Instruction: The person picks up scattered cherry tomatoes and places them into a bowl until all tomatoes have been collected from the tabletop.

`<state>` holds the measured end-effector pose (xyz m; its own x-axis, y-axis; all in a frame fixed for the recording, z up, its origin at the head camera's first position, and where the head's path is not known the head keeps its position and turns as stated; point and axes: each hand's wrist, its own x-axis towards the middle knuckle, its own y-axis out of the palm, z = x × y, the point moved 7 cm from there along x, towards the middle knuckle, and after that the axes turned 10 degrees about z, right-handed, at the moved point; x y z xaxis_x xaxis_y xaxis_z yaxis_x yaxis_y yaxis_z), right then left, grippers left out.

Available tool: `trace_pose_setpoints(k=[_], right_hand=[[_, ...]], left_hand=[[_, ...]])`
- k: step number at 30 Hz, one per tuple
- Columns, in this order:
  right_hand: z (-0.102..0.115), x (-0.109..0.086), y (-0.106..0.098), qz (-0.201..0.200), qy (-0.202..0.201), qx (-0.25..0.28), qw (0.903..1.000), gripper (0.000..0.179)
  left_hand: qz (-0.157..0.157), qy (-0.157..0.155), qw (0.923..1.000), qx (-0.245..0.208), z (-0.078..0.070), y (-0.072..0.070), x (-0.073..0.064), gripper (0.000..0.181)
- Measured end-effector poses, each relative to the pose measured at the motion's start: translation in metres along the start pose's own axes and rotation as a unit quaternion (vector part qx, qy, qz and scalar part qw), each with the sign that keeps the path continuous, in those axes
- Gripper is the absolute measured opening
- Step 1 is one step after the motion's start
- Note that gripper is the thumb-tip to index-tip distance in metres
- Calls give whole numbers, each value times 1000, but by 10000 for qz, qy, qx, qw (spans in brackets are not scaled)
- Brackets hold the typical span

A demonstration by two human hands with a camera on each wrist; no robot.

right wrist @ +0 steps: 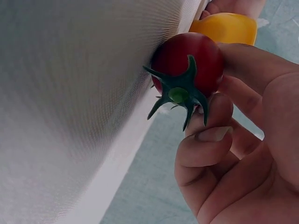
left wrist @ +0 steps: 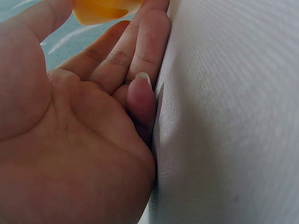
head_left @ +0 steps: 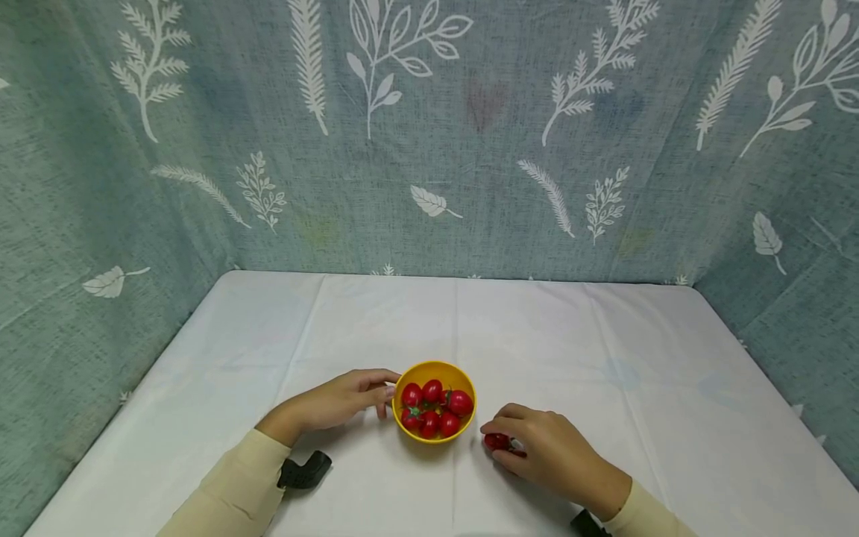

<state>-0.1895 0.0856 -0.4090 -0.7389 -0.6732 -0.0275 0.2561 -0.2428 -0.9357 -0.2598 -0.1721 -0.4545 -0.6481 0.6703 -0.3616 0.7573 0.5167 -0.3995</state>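
Note:
A yellow bowl (head_left: pixel 435 441) stands on the white cloth with several small red tomatoes (head_left: pixel 429 424) in it. My left hand (head_left: pixel 338 400) lies at the bowl's left side, thumb and forefinger reaching its outer wall. In the left wrist view the hand's little-finger edge rests along the cloth, its outer fingers loosely bent. To the right of the bowl, my right hand (head_left: pixel 546 447) pinches a small red tomato (right wrist: pixel 189 60) between thumb and fingers, low over the cloth. That tomato's green leafy top (right wrist: pixel 180 93) faces the right wrist camera.
The white tablecloth (head_left: pixel 376 321) has faint fold lines. Blue-grey curtains (head_left: pixel 470 149) with white leaf prints rise behind the table and at both sides. A black strap piece (head_left: pixel 305 471) sticks out by the left sleeve, and another (head_left: pixel 587 523) by the right.

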Motion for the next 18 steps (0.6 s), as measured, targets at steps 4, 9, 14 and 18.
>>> trace_pose_setpoints(k=[4, 9, 14, 18], right_hand=[[0, 0, 0, -39, -10, -40, 10000, 24], [-1, 0, 0, 3, 31, 3, 10000, 24], [-2, 0, 1, 14, 25, 18, 10000, 24], [-2, 0, 2, 23, 15, 18, 10000, 24]], left_hand=[[5, 14, 10000, -32, 1, 0, 0, 42], [11, 41, 10000, -19, 1, 0, 0, 41], [22, 48, 10000, -29, 1, 0, 1, 40], [34, 17, 10000, -62, 2, 1, 1, 40]])
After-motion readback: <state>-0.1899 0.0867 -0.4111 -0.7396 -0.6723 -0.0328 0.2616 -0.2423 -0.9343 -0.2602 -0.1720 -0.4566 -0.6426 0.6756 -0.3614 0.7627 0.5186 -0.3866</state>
